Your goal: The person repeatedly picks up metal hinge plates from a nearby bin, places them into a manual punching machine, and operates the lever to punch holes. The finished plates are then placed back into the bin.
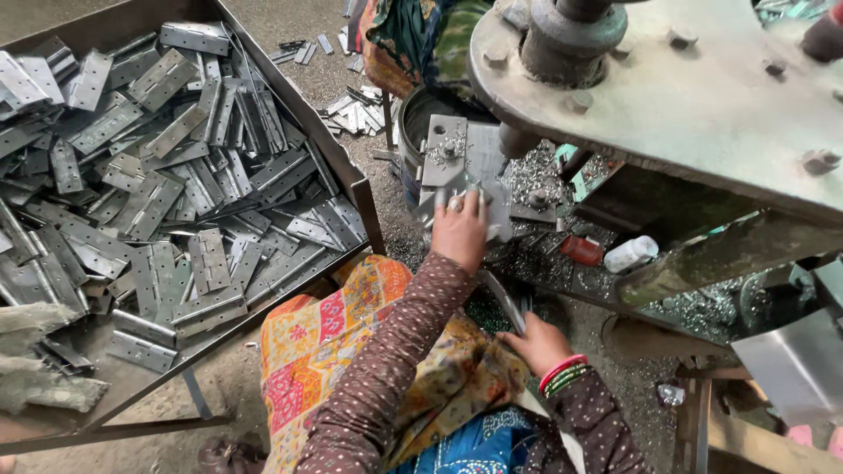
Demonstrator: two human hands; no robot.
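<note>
- Hinge plate lies flat on the press bed, just under the left hand; lying flat there, it sits square below the punch, which hangs just far of it.
- Left hand rests fingers spread and pressed down on the plate, seemingly to keep it from shifting; a ring shows on one finger.
- Right hand is near, over the lap, fingers curled round a thin grey metal strip that slants up toward the bed; how tightly it closes I cannot tell.
- Metal chips lie heaped on the bed to the right of the plate, likely punched-out waste.
- Red-capped small bottle lies on its side right of the chips.
- Tray at left holds a loose pile of hinges, set within arm's reach of the left hand.
- Heavy press frame overhangs the far right.
</note>
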